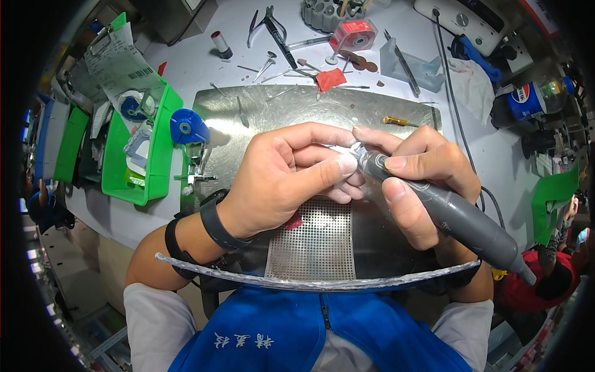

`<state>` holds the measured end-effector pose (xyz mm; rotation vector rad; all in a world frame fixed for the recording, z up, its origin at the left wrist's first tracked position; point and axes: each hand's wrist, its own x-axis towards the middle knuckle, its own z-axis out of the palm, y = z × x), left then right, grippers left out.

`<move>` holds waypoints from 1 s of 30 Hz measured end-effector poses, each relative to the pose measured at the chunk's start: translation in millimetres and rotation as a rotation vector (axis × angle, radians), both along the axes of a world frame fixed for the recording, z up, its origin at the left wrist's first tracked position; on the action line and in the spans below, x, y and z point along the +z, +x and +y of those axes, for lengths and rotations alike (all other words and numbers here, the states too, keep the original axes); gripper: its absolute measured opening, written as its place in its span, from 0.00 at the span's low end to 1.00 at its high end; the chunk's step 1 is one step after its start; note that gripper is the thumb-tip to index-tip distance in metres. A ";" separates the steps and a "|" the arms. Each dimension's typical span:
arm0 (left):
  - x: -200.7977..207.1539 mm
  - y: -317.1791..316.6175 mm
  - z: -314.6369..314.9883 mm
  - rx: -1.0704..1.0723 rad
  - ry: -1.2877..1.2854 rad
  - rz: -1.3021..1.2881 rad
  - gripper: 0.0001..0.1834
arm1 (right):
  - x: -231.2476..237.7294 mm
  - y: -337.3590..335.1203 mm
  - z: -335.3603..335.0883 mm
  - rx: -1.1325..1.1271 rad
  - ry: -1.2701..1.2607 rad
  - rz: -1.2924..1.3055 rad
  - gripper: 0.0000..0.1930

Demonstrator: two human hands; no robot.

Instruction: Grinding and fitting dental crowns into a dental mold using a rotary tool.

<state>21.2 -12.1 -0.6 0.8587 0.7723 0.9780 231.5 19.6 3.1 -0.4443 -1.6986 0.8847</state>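
My right hand (pixel 424 170) is closed around a dark grey rotary handpiece (pixel 474 226), whose tip points left and away from me. My left hand (pixel 288 164) pinches a small whitish piece (pixel 341 149) right at that tip. Fingers cover most of the piece, so its exact kind cannot be made out. White dust coats the fingertips of both hands. Below them lies a perforated metal grate (pixel 313 248), set in a worn metal work plate (pixel 214 124). A scrap of red material (pixel 294 221) rests at the grate's edge, partly behind my left hand.
Left of the plate stand a green bin (pixel 144 189) and a metal articulator with a blue disc (pixel 188 126). Burs, a red paper piece (pixel 331 79) and a red dispenser (pixel 353 35) lie beyond. A yellow-handled screwdriver (pixel 396 121) is at right. A clear shield's edge (pixel 322 284) crosses nearer me.
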 end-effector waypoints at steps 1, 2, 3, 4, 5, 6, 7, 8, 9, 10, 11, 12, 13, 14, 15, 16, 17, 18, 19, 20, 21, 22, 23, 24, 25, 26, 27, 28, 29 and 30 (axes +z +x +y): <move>-0.1 -0.4 -0.2 -0.007 0.014 0.004 0.18 | -0.1 -0.7 -0.1 -0.016 0.001 0.011 0.09; 0.0 0.1 -0.7 -0.006 0.013 0.004 0.18 | -0.5 -0.4 0.0 -0.015 0.000 0.010 0.09; 0.3 1.2 -1.2 0.003 0.013 0.005 0.18 | -0.9 0.4 0.6 -0.013 0.007 0.010 0.09; 0.5 1.8 -1.5 0.013 0.013 0.007 0.17 | -1.3 0.9 1.1 -0.009 0.014 0.010 0.09; 0.3 1.9 -1.6 0.013 0.013 0.007 0.17 | -2.1 0.7 1.3 -0.009 0.014 0.011 0.09; -0.4 2.2 -1.3 0.016 0.016 0.014 0.17 | -3.3 0.5 1.6 -0.019 0.021 0.004 0.09; -0.9 2.5 -1.0 0.018 0.020 0.022 0.17 | -3.9 0.6 1.8 -0.028 0.029 -0.003 0.09; -1.3 3.1 -1.0 0.016 0.020 0.021 0.17 | -3.2 1.3 2.0 -0.029 0.029 -0.004 0.09; -1.0 3.3 -1.8 0.021 0.015 0.013 0.17 | -1.5 1.9 2.1 -0.011 0.023 0.001 0.09; -0.8 3.4 -2.4 0.025 0.010 0.004 0.17 | -0.5 2.1 2.2 0.006 0.018 0.007 0.09; -0.7 3.0 -2.6 0.026 0.010 0.005 0.17 | -1.0 1.2 2.2 0.007 0.019 0.008 0.09; -1.3 2.8 -2.1 0.024 0.023 0.014 0.17 | -2.3 0.4 2.2 -0.008 0.031 0.003 0.09; -1.9 2.8 -1.8 0.021 0.035 0.022 0.17 | -3.0 0.1 2.3 -0.023 0.044 -0.001 0.09; -2.5 3.3 -1.7 0.020 0.035 0.021 0.17 | -2.1 3.9 3.4 -0.024 0.043 -0.002 0.09; -2.4 3.6 -2.2 0.023 0.034 0.013 0.17 | 0.1 10.3 5.3 0.062 0.064 -0.076 0.09; -2.3 3.7 -2.6 0.026 0.034 0.005 0.16 | 1.3 13.5 6.3 0.149 0.084 -0.150 0.10; -2.2 3.2 -3.0 0.029 0.034 0.006 0.16 | 0.9 12.7 6.3 0.152 0.085 -0.148 0.10; -2.5 3.3 -2.5 0.026 0.035 0.006 0.16 | -0.1 12.2 5.8 0.139 0.094 -0.150 0.10; -2.8 3.6 -2.1 0.023 0.037 0.005 0.16 | -0.8 11.4 5.1 0.126 0.103 -0.152 0.10; -2.9 4.1 -1.9 0.020 0.036 0.005 0.16 | -1.2 8.2 3.5 0.123 0.102 -0.153 0.10; -2.5 4.1 -2.3 0.023 0.037 0.007 0.16 | -1.6 2.7 1.5 0.054 0.060 -0.066 0.09; -2.1 4.1 -2.6 0.026 0.039 0.009 0.16 | -1.9 -0.1 0.5 -0.016 0.018 0.021 0.09; -2.0 3.9 -2.8 0.027 0.039 0.010 0.16 | -2.2 -0.2 0.8 -0.015 0.018 0.022 0.09; -2.6 3.6 -2.6 0.024 0.042 0.013 0.16 | -2.9 -0.2 1.4 -0.013 0.032 0.020 0.09; -3.1 3.3 -2.5 0.020 0.046 0.016 0.16 | -3.3 -0.1 2.1 -0.011 0.045 0.017 0.08; -3.4 3.2 -2.1 0.018 0.045 0.016 0.16 | -3.2 0.3 2.6 -0.013 0.045 0.017 0.08; -3.4 3.2 -1.8 0.017 0.046 0.016 0.16 | -2.8 1.1 3.0 -0.008 0.053 0.005 0.08; -3.5 3.3 -1.7 0.015 0.047 0.016 0.16 | -2.3 1.7 3.2 -0.004 0.061 -0.007 0.08; -3.5 3.4 -1.6 0.013 0.046 0.017 0.16 | -1.9 1.7 3.0 -0.006 0.060 -0.007 0.08; -3.5 3.5 -1.6 0.015 0.046 0.016 0.16 | -1.4 1.2 2.7 -0.006 0.056 -0.001 0.08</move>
